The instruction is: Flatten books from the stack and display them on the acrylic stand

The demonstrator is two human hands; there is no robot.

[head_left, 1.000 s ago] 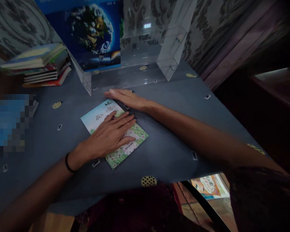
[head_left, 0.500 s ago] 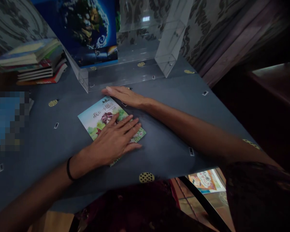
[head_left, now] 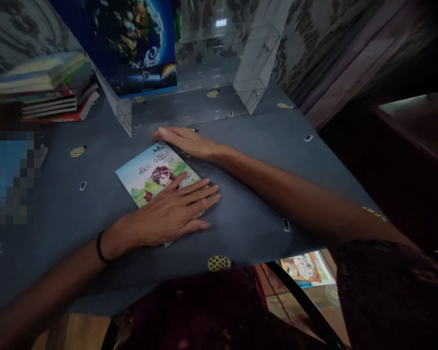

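A thin book (head_left: 136,180) lies on the table, its cover showing a child's picture, a butterfly and Chinese characters. Across the lower half of that cover my left hand (head_left: 171,209) rests palm down with the fingers spread, hiding part of the picture. A dark band circles the left wrist. My right hand (head_left: 190,143) lies at the book's top right edge, turned partly on its side, fingers stretched out and close together. It grips nothing; whether it touches the book's corner I cannot tell.
A clear acrylic stand (head_left: 253,85) holds a blue Earth-picture book (head_left: 131,43) behind my hands. On the left is a stack of books (head_left: 58,92) beside a blurred-out blue patch. The patterned grey tablecloth (head_left: 248,209) ends near my lap; a colourful book (head_left: 304,269) shows below.
My left hand has slid slightly to the right across the cover, uncovering more of the pictured face and the butterfly. My right hand stays at the top edge. The view has shifted a little.
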